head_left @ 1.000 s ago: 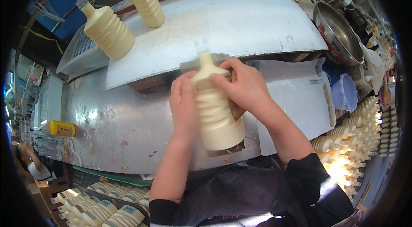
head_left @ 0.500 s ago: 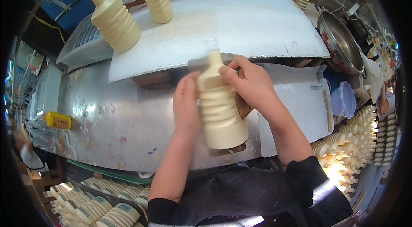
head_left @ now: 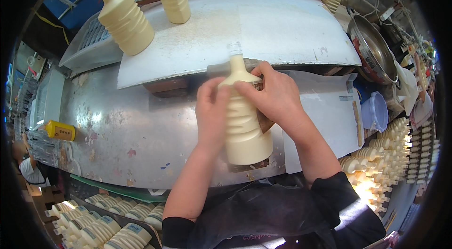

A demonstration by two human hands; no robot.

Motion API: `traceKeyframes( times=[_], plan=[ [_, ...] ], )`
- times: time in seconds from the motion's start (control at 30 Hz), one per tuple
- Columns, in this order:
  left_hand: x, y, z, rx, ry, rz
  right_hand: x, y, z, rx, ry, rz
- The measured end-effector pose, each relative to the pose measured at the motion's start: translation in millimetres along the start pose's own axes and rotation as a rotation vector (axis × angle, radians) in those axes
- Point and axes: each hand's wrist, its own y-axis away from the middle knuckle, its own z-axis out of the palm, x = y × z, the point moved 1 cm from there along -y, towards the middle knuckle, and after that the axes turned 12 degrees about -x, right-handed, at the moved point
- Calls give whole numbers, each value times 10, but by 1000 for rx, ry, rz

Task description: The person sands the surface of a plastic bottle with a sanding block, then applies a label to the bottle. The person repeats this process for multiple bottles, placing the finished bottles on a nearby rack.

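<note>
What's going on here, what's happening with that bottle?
Someone is handling a cream ribbed bottle over a metal table, its neck pointing away from them. The right hand is at the bottle's shoulder, by a dark label; the left hand is blurred at the opposite side. Two similar bottles stand toward the left on the white board beyond.

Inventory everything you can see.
Bottle: one, cream, centre
Label: one, brown, bottle's shoulder
Standing bottles: three, cream, upper left and right
Bottle rows: many, cream, lower left and right
Container: one, yellow, left
Board: one, white, far side
Table: one, grey, middle
Sheet: one, white, right
Bucket: one, lilac, right
Pan: one, silver, upper right
Tray: one, whitish, upper left
Person: one, white top, far left
Left hand: one, bare, bottle's left
Right hand: one, bare, fingers at label
</note>
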Motion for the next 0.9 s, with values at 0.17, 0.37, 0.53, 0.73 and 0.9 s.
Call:
traceKeyframes(
  times=[0.17,0.37,0.53,0.73,0.9],
  plan=[
    [20,7,6,-14,57,-5,-20,17,-5,6,-7,-1],
    [-45,1,-71,13,-32,54,4,14,9,11,-12,-38],
    [157,78,-11,-4,196,-32,158,2,-12,-41,-248,-70],
    [180,81,29,-38,297,-94,316,-68,65,26,-266,-174],
    [121,71,57,-37,111,-65,243,-42,66,36,-191,-132]
  ],
)
